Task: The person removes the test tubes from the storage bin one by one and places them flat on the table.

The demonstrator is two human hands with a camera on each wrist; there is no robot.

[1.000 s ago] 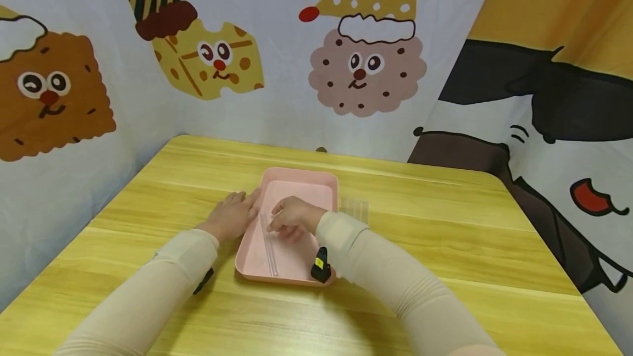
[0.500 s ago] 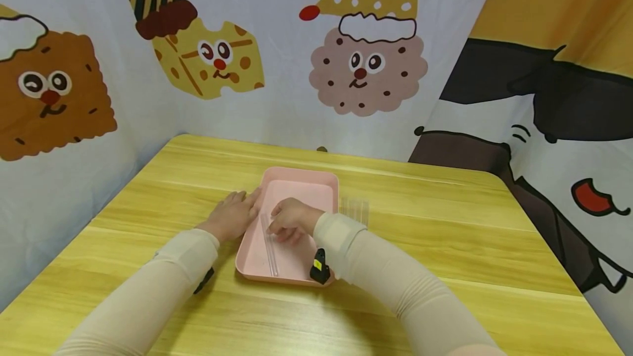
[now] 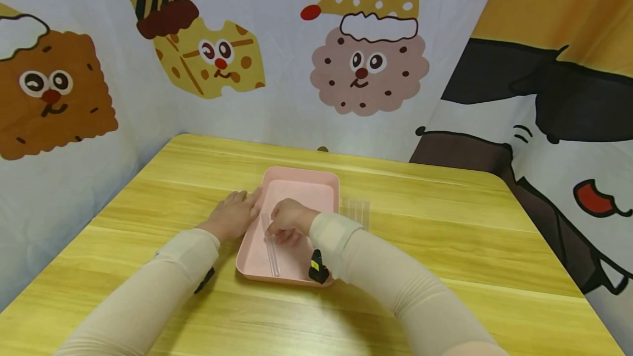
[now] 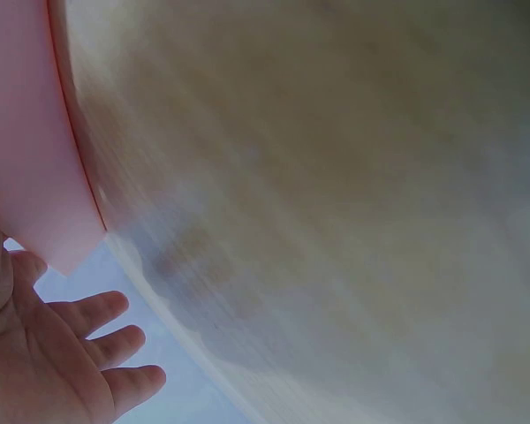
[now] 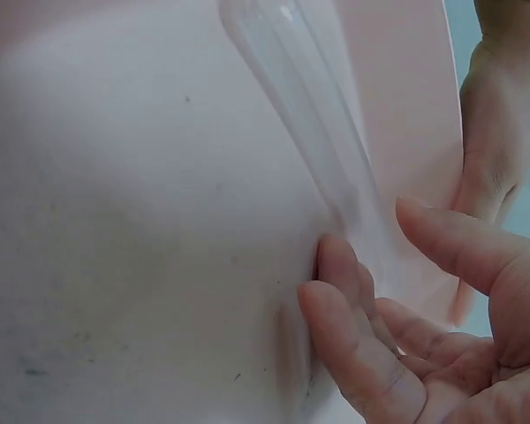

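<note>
A pink rectangular tray point(image 3: 299, 190) lies on the wooden table. Inside, along its left side, are clear slender tubes point(image 3: 272, 258). My left hand point(image 3: 231, 216) rests at the tray's left wall, fingers extended; the left wrist view shows those fingers spread beside the pink wall. Over the tray, my right hand point(image 3: 289, 221) reaches down with bent fingers at the upper part of the tubes. In the right wrist view, thumb and fingers stand apart on either side of the clear tubes point(image 5: 305, 102), with fingertips close to them and the lower part hidden behind the fingers.
Several more clear tubes point(image 3: 357, 210) lie side by side on the table just right of the tray, partly covered by my right sleeve point(image 3: 341, 232). A black wrist camera point(image 3: 318, 268) hangs over the tray's near right corner. A cartoon-printed curtain point(image 3: 287, 120) stands behind the table.
My right hand has shifted slightly left, its fingertips now overlapping the tubes in the tray. My left hand and the tray have stayed in place.
</note>
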